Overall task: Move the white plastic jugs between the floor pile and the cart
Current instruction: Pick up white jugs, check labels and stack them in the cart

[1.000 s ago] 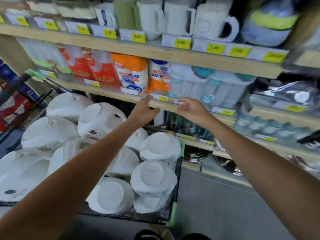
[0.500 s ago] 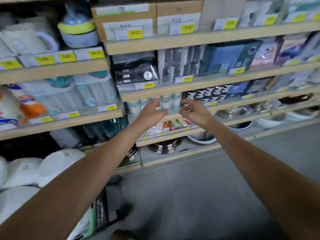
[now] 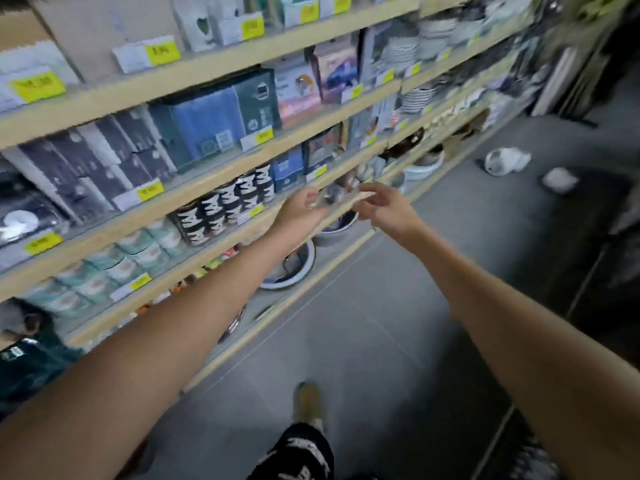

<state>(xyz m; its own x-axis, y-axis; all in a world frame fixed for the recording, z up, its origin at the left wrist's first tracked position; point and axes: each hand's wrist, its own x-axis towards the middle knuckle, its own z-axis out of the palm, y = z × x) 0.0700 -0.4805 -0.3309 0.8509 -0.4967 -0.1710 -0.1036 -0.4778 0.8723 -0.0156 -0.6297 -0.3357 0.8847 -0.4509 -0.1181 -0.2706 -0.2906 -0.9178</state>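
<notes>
Both my arms reach forward over the grey aisle floor. My left hand (image 3: 301, 211) and my right hand (image 3: 384, 207) hang close together in the air with loosely curled fingers, holding nothing. Far down the aisle at the right, a white plastic jug (image 3: 505, 161) lies on the floor, with a second white object (image 3: 559, 180) just beyond it, blurred. The cart and its jugs are out of view.
Long wooden shelves (image 3: 214, 174) with packaged goods and yellow price tags run along the left. Metal bowls (image 3: 291, 265) sit on the bottom shelf. My foot (image 3: 308, 401) steps on the grey floor. Dark stock stands at the right.
My view has swung right, away from the cart full of white jugs, which has left the frame. The floor jugs have come into sight. My hands stay raised and empty.
</notes>
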